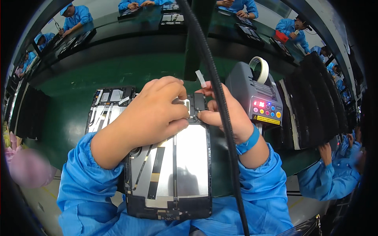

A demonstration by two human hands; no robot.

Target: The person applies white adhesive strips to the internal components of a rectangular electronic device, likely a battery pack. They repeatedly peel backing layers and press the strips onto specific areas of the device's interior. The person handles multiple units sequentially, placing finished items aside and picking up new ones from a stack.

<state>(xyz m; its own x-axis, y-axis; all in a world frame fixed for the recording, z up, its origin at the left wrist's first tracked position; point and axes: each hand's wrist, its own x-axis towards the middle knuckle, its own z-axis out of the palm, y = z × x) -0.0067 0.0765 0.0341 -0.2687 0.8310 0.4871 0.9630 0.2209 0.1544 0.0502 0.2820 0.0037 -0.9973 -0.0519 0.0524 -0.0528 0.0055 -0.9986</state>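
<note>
Open tablet (pixel 193 153) mid-frame, long axis up-down. I see right hand (pixel 227 114) nearer its upper-right corner, touching; left hand (pixel 157 108) curled across top. Can't tell either's grip.

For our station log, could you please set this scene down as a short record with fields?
Left hand: bent over the upper part of an open flat device
Right hand: thumb at the device's upper right corner
White strip: sticking up beside the right fingers; grip on it unclear
Right wrist: blue band
Left side: second open device, partly hidden by the left arm
Right side: grey tape dispenser, display lit; black stack beyond
Surface: green table
</note>
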